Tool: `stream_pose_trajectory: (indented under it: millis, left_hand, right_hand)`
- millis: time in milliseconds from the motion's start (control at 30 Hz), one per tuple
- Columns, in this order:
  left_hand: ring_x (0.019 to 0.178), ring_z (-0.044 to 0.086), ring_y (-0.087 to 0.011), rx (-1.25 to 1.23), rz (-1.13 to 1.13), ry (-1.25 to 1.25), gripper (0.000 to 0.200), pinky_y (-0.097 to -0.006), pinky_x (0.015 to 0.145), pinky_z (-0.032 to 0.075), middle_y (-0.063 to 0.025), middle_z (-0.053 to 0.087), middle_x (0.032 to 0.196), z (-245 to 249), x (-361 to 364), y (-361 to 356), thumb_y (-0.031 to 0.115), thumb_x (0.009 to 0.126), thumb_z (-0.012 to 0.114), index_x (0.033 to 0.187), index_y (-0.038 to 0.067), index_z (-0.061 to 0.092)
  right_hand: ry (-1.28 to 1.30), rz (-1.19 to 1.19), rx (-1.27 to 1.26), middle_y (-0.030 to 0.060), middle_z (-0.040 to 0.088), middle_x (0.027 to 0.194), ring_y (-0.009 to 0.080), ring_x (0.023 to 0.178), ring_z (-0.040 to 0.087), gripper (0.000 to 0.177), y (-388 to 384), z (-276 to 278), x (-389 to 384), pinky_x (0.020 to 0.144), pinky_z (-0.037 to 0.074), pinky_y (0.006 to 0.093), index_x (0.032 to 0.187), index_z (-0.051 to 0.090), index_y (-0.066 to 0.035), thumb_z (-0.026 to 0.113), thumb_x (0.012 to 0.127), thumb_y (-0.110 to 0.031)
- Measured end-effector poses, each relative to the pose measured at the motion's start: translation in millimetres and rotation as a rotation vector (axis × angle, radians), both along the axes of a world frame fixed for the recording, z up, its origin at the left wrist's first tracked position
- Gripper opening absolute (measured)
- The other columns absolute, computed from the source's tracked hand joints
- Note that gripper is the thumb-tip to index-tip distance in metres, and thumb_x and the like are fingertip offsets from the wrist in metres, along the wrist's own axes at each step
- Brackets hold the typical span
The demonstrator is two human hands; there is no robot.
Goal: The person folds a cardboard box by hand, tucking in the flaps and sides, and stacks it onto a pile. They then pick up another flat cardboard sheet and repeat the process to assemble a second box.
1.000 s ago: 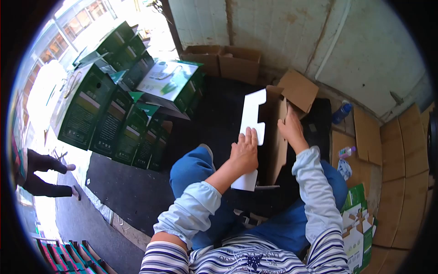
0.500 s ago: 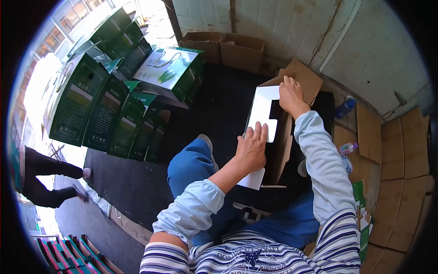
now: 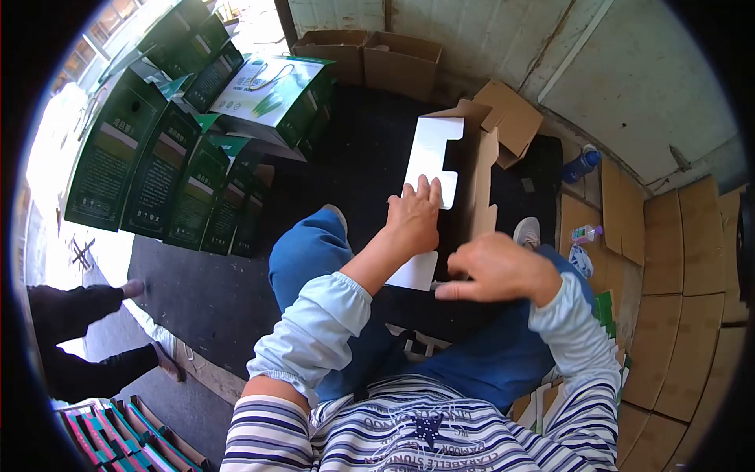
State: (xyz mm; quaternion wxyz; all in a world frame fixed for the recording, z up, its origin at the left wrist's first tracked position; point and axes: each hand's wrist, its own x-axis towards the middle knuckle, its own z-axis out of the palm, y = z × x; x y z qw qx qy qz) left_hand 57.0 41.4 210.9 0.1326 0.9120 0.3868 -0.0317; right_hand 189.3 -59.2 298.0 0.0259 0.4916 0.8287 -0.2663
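In front of my knees stands a carton (image 3: 480,185) with brown walls and a white, notched flap (image 3: 431,149) along its left side. My left hand (image 3: 414,214) lies on that flap with its fingers stretched out, pressing flat near the notch. Close to the carton's near right corner is my right hand (image 3: 499,267), slightly blurred. Its thumb is apart from the bent fingers, and nothing shows between them. The near end of the carton is partly hidden behind the two hands.
Green printed gift boxes (image 3: 177,169) are stacked at the left. Two open brown cartons (image 3: 401,63) stand by the wall. A blue bottle (image 3: 580,164), a small clear bottle (image 3: 586,234) and stacked cartons (image 3: 684,315) line the right. Another person's legs (image 3: 94,370) show at left.
My right hand has left the carton's far right edge and come back to its near corner. The left hand stays on the white flap. The view has shifted slightly.
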Motion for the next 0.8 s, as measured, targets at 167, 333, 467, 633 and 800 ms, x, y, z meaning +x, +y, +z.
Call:
stream_pose_trajectory:
  millis: [167, 333, 467, 633, 800]
  left_hand:
    - [0.123, 0.044, -0.0401, -0.004, -0.013, -0.039, 0.083, -0.0475, 0.089, 0.046, -0.0233, 0.034, 0.143, 0.0, 0.7, -0.4, 0.015, 0.068, 0.062, 0.142, -0.002, 0.027]
    - [0.124, 0.042, -0.0407, 0.184, -0.014, 0.088, 0.083, -0.0481, 0.089, 0.044, -0.0228, 0.035, 0.143, -17.3, 10.1, -6.8, 0.024, 0.070, 0.064, 0.142, 0.001, 0.031]
    - [0.126, 0.040, -0.0399, 0.249, -0.003, 0.076, 0.080, -0.0488, 0.090, 0.041, -0.0224, 0.036, 0.142, -29.6, 7.5, -10.1, 0.029, 0.071, 0.064, 0.141, 0.003, 0.036]
    - [0.126, 0.039, -0.0394, 0.250, -0.010, 0.045, 0.081, -0.0493, 0.091, 0.039, -0.0231, 0.035, 0.143, -33.8, 3.0, -7.4, 0.044, 0.076, 0.064, 0.141, 0.003, 0.036]
    - [0.122, 0.044, -0.0379, 0.267, -0.029, -0.211, 0.052, -0.0445, 0.095, 0.041, -0.0240, 0.046, 0.133, -42.3, -6.4, -5.8, 0.035, 0.088, 0.053, 0.127, 0.001, 0.051]
  right_hand:
    - [-0.028, 0.004, 0.109, 0.0139, 0.064, 0.076, 0.0321, 0.077, 0.063, 0.028, -40.7, -26.4, -1.9, 0.087, 0.043, 0.0462, 0.088, 0.063, -0.005, 0.057, 0.088, -0.032]
    - [-0.037, 0.047, 0.246, 0.0104, 0.060, 0.076, 0.0289, 0.080, 0.061, 0.015, -51.1, -26.5, -8.0, 0.091, 0.039, 0.0456, 0.082, 0.063, -0.008, 0.061, 0.084, -0.022]
    - [0.069, 0.002, 0.306, 0.0101, 0.058, 0.080, 0.0272, 0.083, 0.057, 0.014, -46.1, -34.1, -5.0, 0.083, 0.043, 0.0414, 0.079, 0.063, -0.006, 0.064, 0.081, -0.020]
    - [-0.059, -0.200, 0.417, 0.0106, 0.056, 0.087, 0.0263, 0.086, 0.056, 0.027, -45.1, -37.8, -11.9, 0.074, 0.048, 0.0357, 0.088, 0.059, -0.002, 0.071, 0.077, -0.023]
    - [-0.265, -0.395, 0.473, 0.0082, 0.056, 0.084, 0.0222, 0.085, 0.057, 0.050, -43.4, -49.0, -18.8, 0.066, 0.050, 0.0324, 0.095, 0.055, -0.002, 0.077, 0.069, -0.039]
